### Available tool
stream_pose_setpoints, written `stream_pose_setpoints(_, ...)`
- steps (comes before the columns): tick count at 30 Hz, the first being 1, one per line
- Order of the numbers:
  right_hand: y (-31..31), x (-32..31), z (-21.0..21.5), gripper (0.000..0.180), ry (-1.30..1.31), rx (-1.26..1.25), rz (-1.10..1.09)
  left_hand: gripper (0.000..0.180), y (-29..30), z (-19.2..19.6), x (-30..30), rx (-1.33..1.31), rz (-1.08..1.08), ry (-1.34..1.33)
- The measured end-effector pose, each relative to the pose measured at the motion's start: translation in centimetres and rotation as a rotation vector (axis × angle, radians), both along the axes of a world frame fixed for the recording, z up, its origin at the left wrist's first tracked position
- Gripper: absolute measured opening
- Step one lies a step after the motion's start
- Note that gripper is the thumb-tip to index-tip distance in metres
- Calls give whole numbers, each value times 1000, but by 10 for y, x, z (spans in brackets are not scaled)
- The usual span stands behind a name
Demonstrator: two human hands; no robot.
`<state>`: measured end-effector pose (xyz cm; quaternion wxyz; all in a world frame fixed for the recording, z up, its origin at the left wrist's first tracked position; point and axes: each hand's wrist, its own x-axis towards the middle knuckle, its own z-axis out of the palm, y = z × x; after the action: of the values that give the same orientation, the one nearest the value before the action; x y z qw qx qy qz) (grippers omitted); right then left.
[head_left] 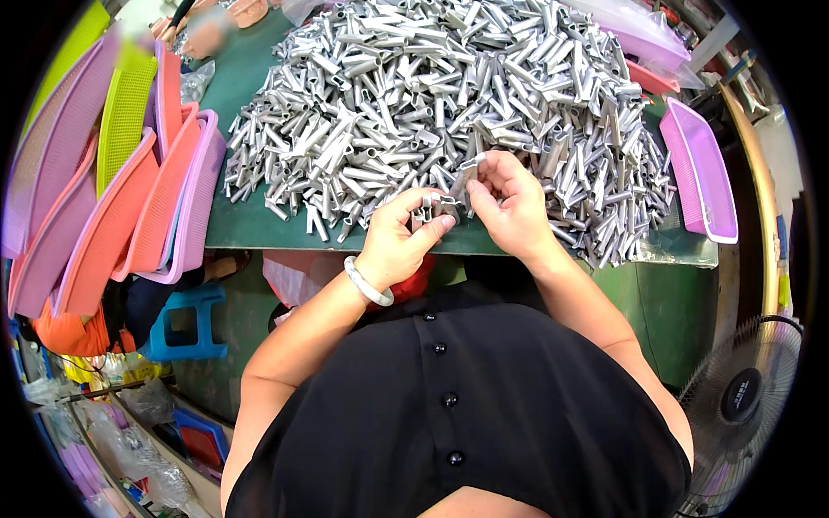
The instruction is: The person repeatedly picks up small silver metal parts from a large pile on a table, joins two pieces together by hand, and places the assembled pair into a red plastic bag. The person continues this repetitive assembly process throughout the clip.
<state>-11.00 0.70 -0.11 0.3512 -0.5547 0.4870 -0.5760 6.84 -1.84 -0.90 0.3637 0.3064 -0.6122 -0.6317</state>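
A large heap of short silvery metal profile pieces covers most of the green table. At the heap's near edge my left hand, with a pale bangle on its wrist, is closed on metal profile pieces whose hollow ends face me. Just to its right, my right hand pinches a single metal profile piece between thumb and fingers. The two hands are close together but apart. Some of the pieces in my left hand are hidden by its fingers.
Stacked plastic baskets in pink, purple and green stand at the left. A purple basket sits at the table's right end. A blue stool is at lower left, a fan at lower right. Another person's hand shows at far left.
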Motion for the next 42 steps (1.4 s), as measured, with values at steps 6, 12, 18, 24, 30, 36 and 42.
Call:
stream_pose_setpoints(6, 5, 2, -13, 14, 17, 86, -35, 14, 5, -25, 0, 31, 50, -135)
stream_pose_setpoints(12, 14, -4, -4, 20, -288, 144, 31, 15, 12, -23, -4, -364, 161, -353)
stream_pose_setpoints(18, 40, -62, 66, 24, -235, -118, 87, 16, 12, -29, -2, 36, 104, -92)
stream_pose_setpoints(24, 12, -234, 115, 17, 355, -256, -455, 25, 12, -33, -2, 65, 158, -51)
stream_pose_setpoints(30, -67, -396, 81, 18, 1025, -101, -836, 25, 16, -32, -3, 70, 182, 13)
stream_pose_setpoints(36, -137, -460, 47, 19, 1235, -76, -846, 24, 18, -31, -2, 88, 228, -7)
stream_pose_setpoints(42, -153, -469, 38, 36, 1202, 242, -905, 26, 18, -30, -1, 100, 209, 12)
